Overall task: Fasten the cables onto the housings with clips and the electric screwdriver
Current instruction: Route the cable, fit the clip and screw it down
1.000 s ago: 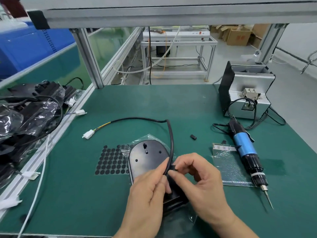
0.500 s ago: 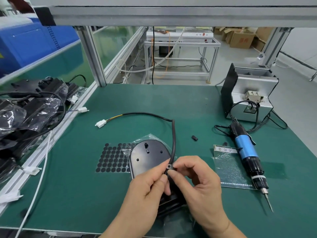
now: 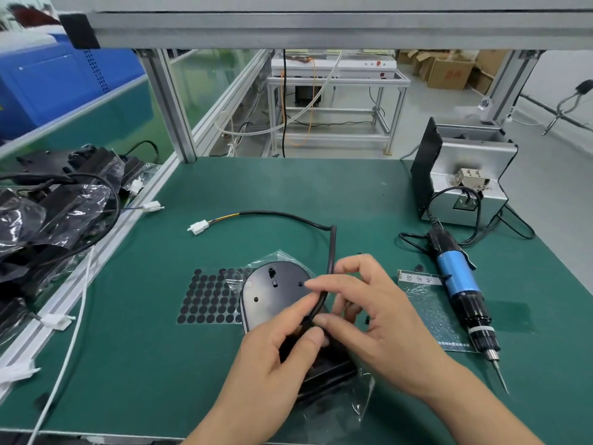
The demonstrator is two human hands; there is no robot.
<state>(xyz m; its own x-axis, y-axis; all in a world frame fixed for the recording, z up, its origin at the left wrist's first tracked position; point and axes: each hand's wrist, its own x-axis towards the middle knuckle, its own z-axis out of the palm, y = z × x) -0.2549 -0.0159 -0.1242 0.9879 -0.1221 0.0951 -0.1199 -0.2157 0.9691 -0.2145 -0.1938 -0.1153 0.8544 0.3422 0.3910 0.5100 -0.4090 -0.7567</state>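
Note:
A black oval housing (image 3: 272, 295) lies on a clear bag in the middle of the green mat. A black cable (image 3: 332, 248) with a white connector (image 3: 198, 227) arcs from the far left down over the housing. My left hand (image 3: 272, 358) pinches the cable over the housing's near part. My right hand (image 3: 372, 316) holds the same cable stretch from the right, index finger laid across it; any clip there is hidden by the fingers. The blue and black electric screwdriver (image 3: 462, 284) lies untouched to the right, tip toward me.
A sheet of black round pads (image 3: 208, 297) lies left of the housing. A grey screw feeder box (image 3: 462, 178) stands at the back right. A label bag (image 3: 430, 313) lies under the screwdriver. Bagged black housings and cables (image 3: 54, 200) pile up beyond the left rail.
My right hand has spread its fingers and laid its index finger across the cable. The cable's white connector end has swung right, toward the middle of the mat.

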